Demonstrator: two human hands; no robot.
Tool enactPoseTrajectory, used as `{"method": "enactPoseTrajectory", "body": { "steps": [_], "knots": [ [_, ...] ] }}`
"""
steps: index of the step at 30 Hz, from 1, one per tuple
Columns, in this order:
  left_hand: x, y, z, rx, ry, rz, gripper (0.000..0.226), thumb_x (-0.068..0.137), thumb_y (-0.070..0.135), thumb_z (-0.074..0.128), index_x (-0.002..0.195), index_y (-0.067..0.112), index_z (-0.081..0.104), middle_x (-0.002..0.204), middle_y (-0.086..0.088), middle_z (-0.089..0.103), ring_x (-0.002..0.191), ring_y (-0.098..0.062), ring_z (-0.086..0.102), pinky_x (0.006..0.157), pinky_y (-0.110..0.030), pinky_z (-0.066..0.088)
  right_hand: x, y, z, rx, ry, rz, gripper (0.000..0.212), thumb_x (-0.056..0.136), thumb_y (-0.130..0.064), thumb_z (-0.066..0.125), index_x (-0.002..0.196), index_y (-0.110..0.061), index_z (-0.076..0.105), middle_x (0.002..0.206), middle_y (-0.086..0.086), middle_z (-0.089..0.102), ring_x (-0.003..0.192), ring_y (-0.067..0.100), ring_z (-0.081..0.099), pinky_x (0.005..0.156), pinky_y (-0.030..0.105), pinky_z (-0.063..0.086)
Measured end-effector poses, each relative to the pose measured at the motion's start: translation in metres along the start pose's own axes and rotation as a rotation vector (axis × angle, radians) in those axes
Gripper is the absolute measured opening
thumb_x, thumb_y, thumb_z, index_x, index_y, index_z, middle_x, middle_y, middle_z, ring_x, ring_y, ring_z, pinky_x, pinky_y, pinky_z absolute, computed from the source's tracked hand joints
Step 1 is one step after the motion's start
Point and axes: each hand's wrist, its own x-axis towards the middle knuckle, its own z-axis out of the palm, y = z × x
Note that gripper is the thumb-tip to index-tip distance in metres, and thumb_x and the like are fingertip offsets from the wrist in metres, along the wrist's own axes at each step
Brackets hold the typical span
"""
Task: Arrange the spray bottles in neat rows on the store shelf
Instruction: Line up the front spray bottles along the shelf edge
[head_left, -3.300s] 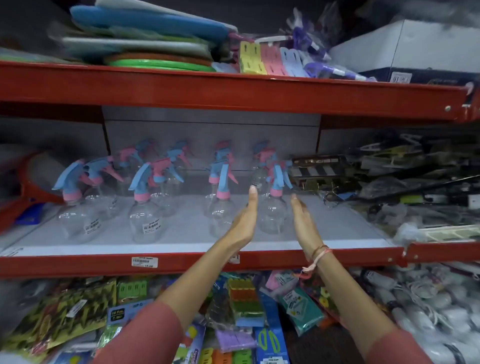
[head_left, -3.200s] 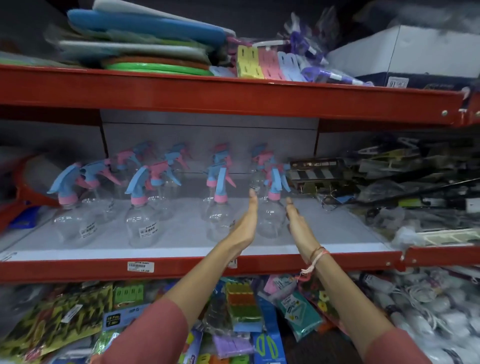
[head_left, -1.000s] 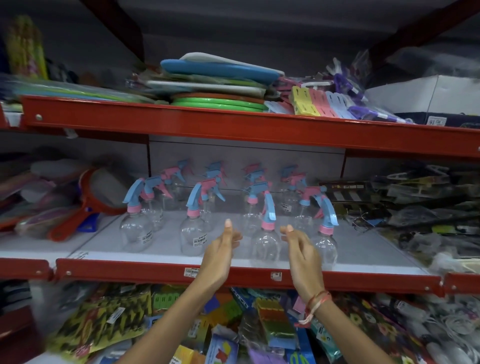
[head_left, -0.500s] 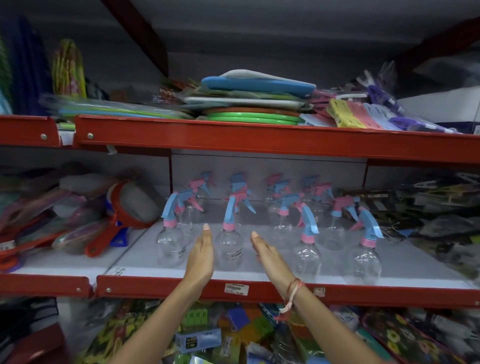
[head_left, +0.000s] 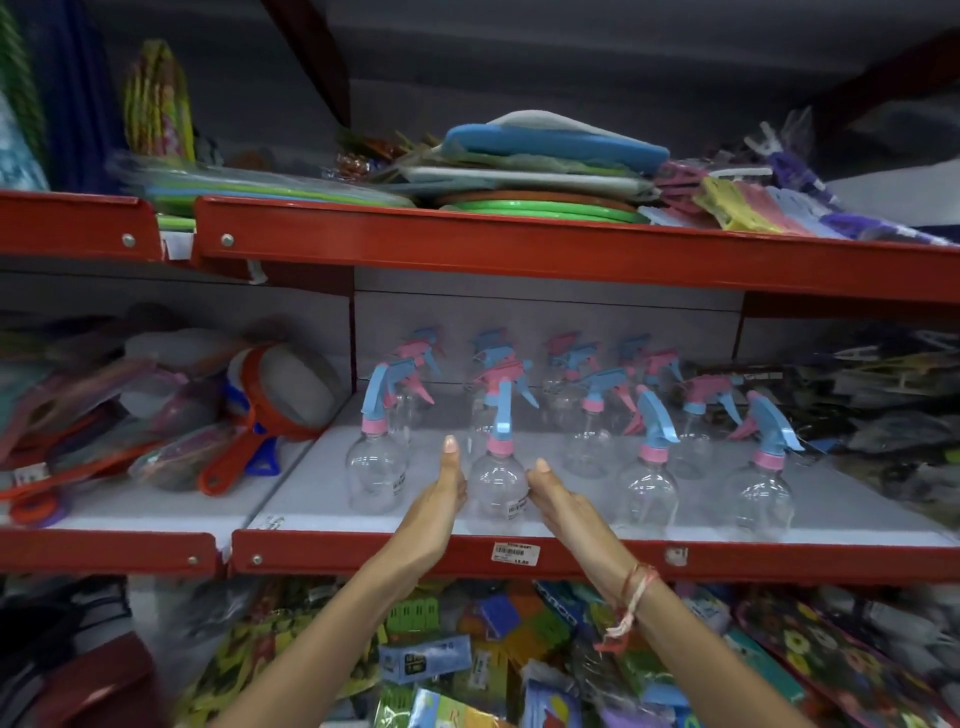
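Since half a second ago our left hand (head_left: 441, 499) and right hand (head_left: 558, 504) have closed in on the bottle (head_left: 497, 486), second from left in the front row on the shelf (head_left: 363, 553). Flat palms now touch its sides, fingers (head_left: 450, 460) straight, none curled round it. Its sticker (head_left: 514, 507) and the price tag (head_left: 516, 554) are too blurred for us to read.

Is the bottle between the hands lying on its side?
No, the spray bottle stands upright between the left hand and right hand.
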Motion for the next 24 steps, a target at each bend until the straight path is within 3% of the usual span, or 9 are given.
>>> {"method": "enactPoseTrajectory", "body": {
  "steps": [4,6,7,8,10,13,16,20,24],
  "knots": [
    [-0.004,-0.006,-0.002,0.022,0.022,0.024,0.102,0.069,0.081,0.012,0.144,0.014,0.030,0.153,-0.009,0.033,0.139,-0.020,0.034,0.119,-0.044,0.018,-0.014,-0.010,0.006,-0.088,0.071,-0.024,0.060,0.090,-0.064,0.033,0.139,-0.030,0.044,0.141,-0.018,0.039,0.133,0.004,0.036,0.114,0.028,0.023],
    [-0.008,-0.012,-0.007,0.034,0.062,0.075,0.106,0.066,0.087,0.014,0.143,0.017,0.033,0.151,-0.006,0.037,0.137,-0.018,0.037,0.118,-0.046,0.021,-0.022,-0.017,0.016,-0.094,0.262,-0.113,0.046,0.095,-0.052,0.037,0.131,-0.029,0.053,0.126,-0.020,0.048,0.122,0.003,0.046,0.093,0.015,0.028],
    [-0.009,-0.014,-0.012,0.035,0.104,0.102,0.102,0.067,0.087,0.016,0.140,0.019,0.038,0.149,-0.004,0.042,0.134,-0.016,0.041,0.117,-0.046,0.024,-0.025,-0.020,0.023,-0.078,0.371,-0.165,0.036,0.096,-0.047,0.039,0.121,-0.031,0.059,0.121,-0.017,0.057,0.115,0.006,0.056,0.088,0.018,0.044],
    [-0.010,-0.016,-0.018,0.026,0.153,0.136,0.094,0.071,0.083,0.018,0.136,0.021,0.044,0.144,-0.002,0.048,0.130,-0.015,0.045,0.115,-0.046,0.028,-0.027,-0.023,0.030,-0.056,0.456,-0.218,0.028,0.096,-0.043,0.040,0.109,-0.033,0.063,0.116,-0.011,0.065,0.107,0.008,0.061,0.092,0.027,0.045],
    [-0.012,-0.018,-0.030,-0.025,0.282,0.213,0.071,0.080,0.071,0.022,0.119,0.024,0.057,0.129,-0.001,0.060,0.119,-0.015,0.054,0.109,-0.042,0.037,-0.028,-0.027,0.045,-0.009,0.498,-0.328,0.025,0.097,-0.036,0.042,0.097,-0.033,0.067,0.100,-0.005,0.069,0.091,0.008,0.063,0.074,0.015,0.047],
    [-0.015,-0.019,-0.052,-0.061,0.541,0.279,0.051,0.091,0.055,0.024,0.108,0.023,0.061,0.114,-0.001,0.064,0.110,-0.019,0.058,0.095,-0.033,0.041,-0.020,-0.033,0.069,0.016,0.354,-0.350,0.028,0.098,-0.035,0.041,0.102,-0.029,0.068,0.106,-0.009,0.069,0.095,-0.005,0.061,0.081,0.008,0.043],
    [-0.008,-0.023,-0.072,-0.016,0.671,0.248,0.053,0.095,0.051,0.023,0.121,0.017,0.054,0.127,-0.003,0.056,0.123,-0.024,0.050,0.103,-0.040,0.037,-0.003,-0.039,0.093,-0.020,0.145,-0.260,0.038,0.096,-0.045,0.039,0.122,-0.028,0.060,0.125,-0.015,0.062,0.114,-0.006,0.053,0.091,0.008,0.037],
    [0.005,-0.023,-0.091,0.013,0.538,0.104,0.071,0.090,0.061,0.016,0.145,0.018,0.028,0.155,-0.005,0.028,0.143,-0.021,0.024,0.118,-0.041,0.017,0.028,-0.041,0.118,-0.026,0.022,-0.088,0.050,0.098,-0.046,0.034,0.142,-0.023,0.041,0.147,-0.006,0.043,0.134,0.007,0.037,0.107,0.020,0.023],
    [0.006,-0.021,-0.097,0.032,0.400,0.015,0.093,0.077,0.076,0.007,0.144,0.016,0.031,0.153,-0.010,0.032,0.142,-0.025,0.029,0.117,-0.043,0.017,0.048,-0.040,0.133,-0.019,-0.046,0.015,0.057,0.096,-0.053,0.031,0.144,-0.023,0.037,0.153,-0.002,0.038,0.142,0.017,0.032,0.118,0.034,0.022]
  ]
}}
